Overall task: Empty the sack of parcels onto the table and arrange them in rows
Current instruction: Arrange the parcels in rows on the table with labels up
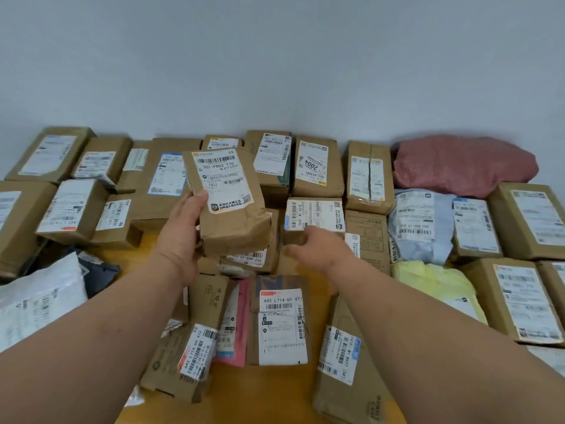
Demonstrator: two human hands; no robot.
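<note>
While your left hand grips a brown paper-wrapped parcel by its left edge, raised above the desk, your right hand reaches toward a small labelled box, fingers loosely curled, holding nothing. Cardboard parcels lie in rows along the wall. The red sack lies crumpled at far right.
</note>
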